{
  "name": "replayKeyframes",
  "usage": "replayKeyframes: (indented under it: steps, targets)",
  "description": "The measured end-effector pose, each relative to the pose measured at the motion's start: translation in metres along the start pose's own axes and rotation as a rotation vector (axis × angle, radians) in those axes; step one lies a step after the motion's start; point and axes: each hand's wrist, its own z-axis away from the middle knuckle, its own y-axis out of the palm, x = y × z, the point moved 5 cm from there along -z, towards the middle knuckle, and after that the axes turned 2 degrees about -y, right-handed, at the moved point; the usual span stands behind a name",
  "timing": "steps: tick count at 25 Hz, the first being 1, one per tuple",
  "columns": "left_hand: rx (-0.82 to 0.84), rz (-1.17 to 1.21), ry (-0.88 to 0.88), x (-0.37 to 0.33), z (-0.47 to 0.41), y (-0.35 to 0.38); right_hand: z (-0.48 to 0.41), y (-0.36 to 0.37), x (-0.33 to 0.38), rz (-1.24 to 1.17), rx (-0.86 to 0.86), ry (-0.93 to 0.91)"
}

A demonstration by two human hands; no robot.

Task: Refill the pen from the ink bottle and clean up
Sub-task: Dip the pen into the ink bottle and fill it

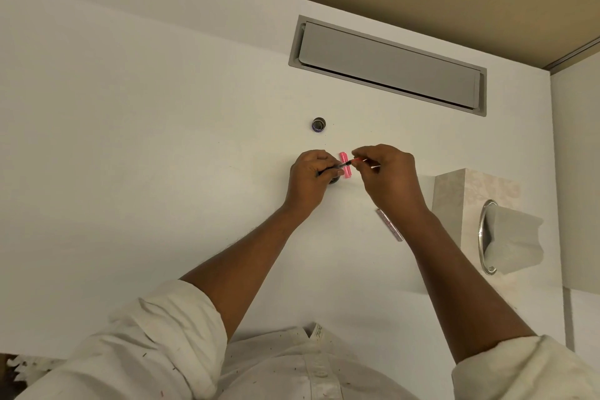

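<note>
My left hand (311,177) grips the dark front section of the pen (341,166), nearly level, above the ink bottle (334,179), which is mostly hidden under that hand. My right hand (386,174) pinches a thin red and clear part (363,162) at the pen's right end. A pink pen piece (345,166) lies on the white table just behind the pen. The bottle's round cap (318,124) sits apart, farther back on the table. A clear pink-tinted pen barrel (389,224) lies on the table under my right wrist.
A beige tissue box (467,204) with a tissue (513,242) sticking out of its metal-ringed opening stands at the right. A grey hinged flap (388,65) is set into the table at the back. The white table (146,140) spreads to the left.
</note>
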Motion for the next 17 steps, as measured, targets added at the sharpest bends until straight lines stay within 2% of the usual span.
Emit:
replayKeyframes:
  steps: [7,12,17]
  targets:
    - [-0.012,-0.012,0.026,0.0019,-0.0007,0.0011,-0.0043,0.0064,-0.0023,0.149,0.05,-0.034]
    - [-0.005,-0.035,0.023,0.0038,-0.0024,0.0013,-0.0033,0.009,-0.0036,0.189,0.01,-0.033]
    - [0.02,-0.049,-0.001,0.0053,-0.0035,0.0022,-0.0007,0.0044,0.0015,0.084,-0.066,-0.058]
